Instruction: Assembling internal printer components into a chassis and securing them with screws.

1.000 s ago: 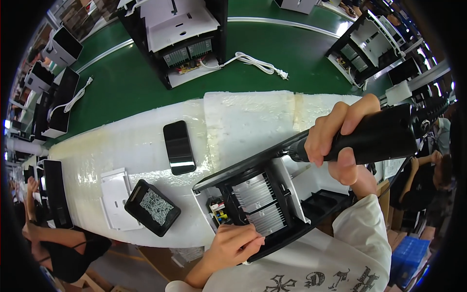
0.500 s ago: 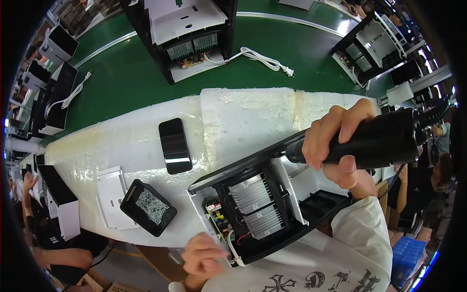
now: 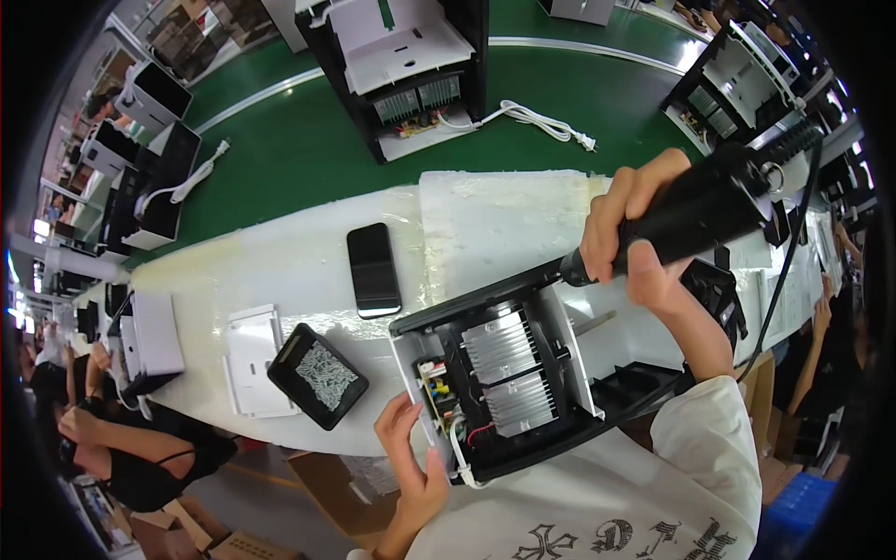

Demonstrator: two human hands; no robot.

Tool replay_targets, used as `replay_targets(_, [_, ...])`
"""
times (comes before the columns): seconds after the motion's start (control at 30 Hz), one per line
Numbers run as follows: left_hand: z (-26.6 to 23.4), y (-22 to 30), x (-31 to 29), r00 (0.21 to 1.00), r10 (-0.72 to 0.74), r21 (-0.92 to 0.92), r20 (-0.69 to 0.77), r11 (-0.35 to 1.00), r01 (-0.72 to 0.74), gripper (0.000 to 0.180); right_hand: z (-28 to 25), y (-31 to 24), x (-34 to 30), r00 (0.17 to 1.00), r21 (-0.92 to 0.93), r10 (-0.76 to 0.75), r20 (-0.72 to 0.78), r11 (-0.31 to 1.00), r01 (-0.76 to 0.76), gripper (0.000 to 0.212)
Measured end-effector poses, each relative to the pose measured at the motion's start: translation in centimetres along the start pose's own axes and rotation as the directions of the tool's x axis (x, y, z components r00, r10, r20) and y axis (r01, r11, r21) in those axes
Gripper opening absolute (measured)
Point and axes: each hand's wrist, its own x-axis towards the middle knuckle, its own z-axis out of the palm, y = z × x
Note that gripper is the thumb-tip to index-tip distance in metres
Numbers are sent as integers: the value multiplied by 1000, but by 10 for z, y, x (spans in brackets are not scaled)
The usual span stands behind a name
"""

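Note:
My right hand (image 3: 644, 233) is wrapped round a black electric screwdriver (image 3: 700, 217), whose nose meets the far right edge of an open appliance housing (image 3: 485, 457). That housing lies tilted in front of me, black-framed with white walls; silver finned heat sinks (image 3: 513, 373) and a small circuit board (image 3: 434, 383) show inside. The screwdriver's tip is hidden against the edge. At the housing's near left side, my left hand (image 3: 411, 467) rests with fingers stretched and thumb apart, touching the outside of the white wall. A white cord (image 3: 459, 448) runs along that corner.
Left of the housing are a black tray of screws (image 3: 317, 378), a white plate (image 3: 257, 364) and a black phone (image 3: 373, 271), all on white foam (image 3: 280, 252). Beyond, a green bench (image 3: 308, 131) carries more units and a white power cord (image 3: 546, 121). Other people work at both sides.
My left hand has moved up against the housing's left wall. The screwdriver's rear end has swung up, tilting it more steeply. The whole view has shifted, so things sit farther right.

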Motion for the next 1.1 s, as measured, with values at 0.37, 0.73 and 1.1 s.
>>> replay_targets(0.37, [124, 64, 46, 689, 583, 77, 431, 736, -672, 31, -49, 15, 18, 755, -542, -244, -608, 823, -170, 18])
replay_targets(0.73, [150, -12, 99, 681, 646, -193, 344, 759, -622, 18, -137, -85, -1, 559, -254, -421, -715, 900, 353, 11])
replay_targets(1.1, [-43, -80, 113, 996, 68, 633, 51, 770, -85, 17, -92, -79, -144, 277, -188, -574, -770, 619, 762, 47])
